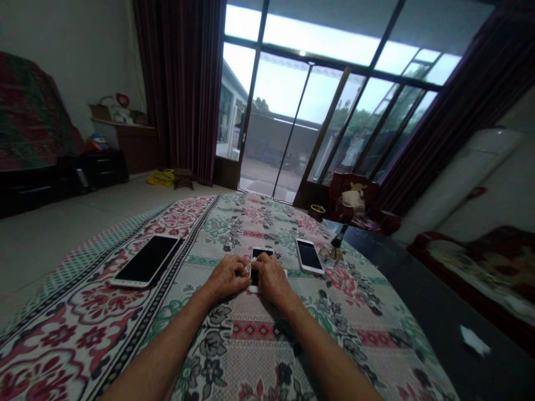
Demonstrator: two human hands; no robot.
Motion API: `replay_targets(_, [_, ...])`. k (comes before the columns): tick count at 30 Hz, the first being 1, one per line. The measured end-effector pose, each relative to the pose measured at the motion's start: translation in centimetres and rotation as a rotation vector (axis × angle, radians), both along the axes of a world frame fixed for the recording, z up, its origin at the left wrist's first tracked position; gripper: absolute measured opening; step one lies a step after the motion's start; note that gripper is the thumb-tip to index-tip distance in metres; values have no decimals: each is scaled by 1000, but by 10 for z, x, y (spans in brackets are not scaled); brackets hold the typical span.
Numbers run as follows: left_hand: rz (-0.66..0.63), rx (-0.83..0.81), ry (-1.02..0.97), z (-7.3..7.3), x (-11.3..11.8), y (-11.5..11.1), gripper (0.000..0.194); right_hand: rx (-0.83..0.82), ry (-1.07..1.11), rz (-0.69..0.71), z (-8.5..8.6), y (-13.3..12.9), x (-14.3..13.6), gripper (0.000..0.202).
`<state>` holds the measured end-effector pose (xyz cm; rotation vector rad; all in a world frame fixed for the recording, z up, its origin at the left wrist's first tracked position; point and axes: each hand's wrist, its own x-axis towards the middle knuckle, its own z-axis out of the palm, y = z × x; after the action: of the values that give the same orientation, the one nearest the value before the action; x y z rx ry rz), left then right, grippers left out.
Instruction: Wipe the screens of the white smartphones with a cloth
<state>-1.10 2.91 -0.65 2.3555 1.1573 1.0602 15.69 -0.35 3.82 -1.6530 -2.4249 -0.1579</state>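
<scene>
A white smartphone (pixel 263 252) with a dark screen lies in front of me on the flowered tablecloth. My left hand (pixel 228 275) is closed at its left edge, fingers curled and thumb against the side. Across its screen reaches my right hand (pixel 271 278), fingers bent together near the left edge; whatever they pinch is hidden. A small white piece (pixel 286 273) shows beside the right hand, too covered to name. To the right lies another white smartphone (pixel 310 256), screen up and dark. Farther left rests a larger white-framed device (pixel 148 259), like a big phone or tablet.
The flowered tablecloth (pixel 259 356) covers the round table. Right of the second phone stands a dark-handled brush (pixel 339 236) near a clear glass-like item (pixel 331 253). Crumpled white paper (pixel 475 341) lies on a dark surface at right. A wooden chair (pixel 354 197) stands beyond the table.
</scene>
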Motion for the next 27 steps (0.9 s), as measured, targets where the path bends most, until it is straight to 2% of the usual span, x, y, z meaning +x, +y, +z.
replay_targets(4, [35, 16, 15, 1, 0, -2, 5, -5, 18, 32, -2, -20, 1, 21])
replay_targets(7, [40, 8, 43, 3, 0, -4, 7, -26, 27, 52, -1, -25, 2, 22])
replay_targets(15, [2, -31, 62, 10, -1, -4, 3, -31, -2, -8, 4, 9, -2, 25])
replay_targets(19, [-11, -59, 80, 12, -3, -5, 5, -35, -15, -36, 5, 16, -5, 28])
replay_targets(27, [-14, -62, 95, 12, -3, -6, 7, -20, 7, 14, 0, -11, 3, 21])
